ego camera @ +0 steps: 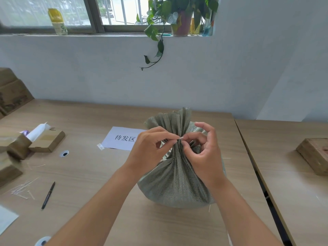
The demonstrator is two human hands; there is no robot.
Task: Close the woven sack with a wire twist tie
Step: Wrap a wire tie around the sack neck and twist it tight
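A grey-green woven sack (175, 183) stands full on the wooden table (99, 174), its mouth gathered into a pleated neck that fans out above. A thin pale wire twist tie (180, 137) shows at the front of the neck, between my fingertips. My left hand (150, 150) pinches the tie's end from the left with thumb and forefinger. My right hand (204, 151) pinches it from the right, its other fingers curled against the neck. Most of the tie is hidden behind the folds and my fingers.
A white paper label (122, 138) lies behind the sack. On the left are a black pen (48, 195), several loose ties (22, 189) and cardboard boxes (47, 141). A wooden block (313, 154) rests on the adjoining table at the right.
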